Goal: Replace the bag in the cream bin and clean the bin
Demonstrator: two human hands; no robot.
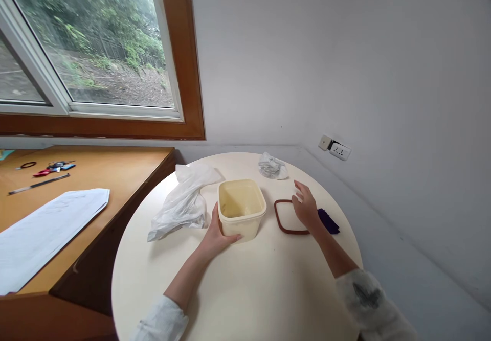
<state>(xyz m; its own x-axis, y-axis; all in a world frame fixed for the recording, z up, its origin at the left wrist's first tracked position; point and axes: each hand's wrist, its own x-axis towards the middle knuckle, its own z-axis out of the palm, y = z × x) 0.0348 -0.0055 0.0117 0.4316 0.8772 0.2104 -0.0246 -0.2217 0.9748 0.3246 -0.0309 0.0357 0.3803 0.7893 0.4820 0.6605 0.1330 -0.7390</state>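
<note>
My left hand (218, 234) grips a cream square plastic container (241, 227) by its near left side, thumb across the front wall. The container stands upright and uncovered on the round table; I see down to its bottom. Over to the right, my right hand (306, 204) hovers with fingers apart and nothing in them. Below it lies a square lid with a brown rim (282, 224), partly hidden by the hand. A dark purple folded cloth (328, 221) lies just right of my right wrist.
A crumpled white plastic bag (182, 203) lies left of the container, and a smaller bunched bag (273, 166) at the back of the white round table (245, 285). The wooden desk (126, 169) at left holds papers (53, 231), keys (56, 167) and a pen (38, 183). Walls enclose the back and right.
</note>
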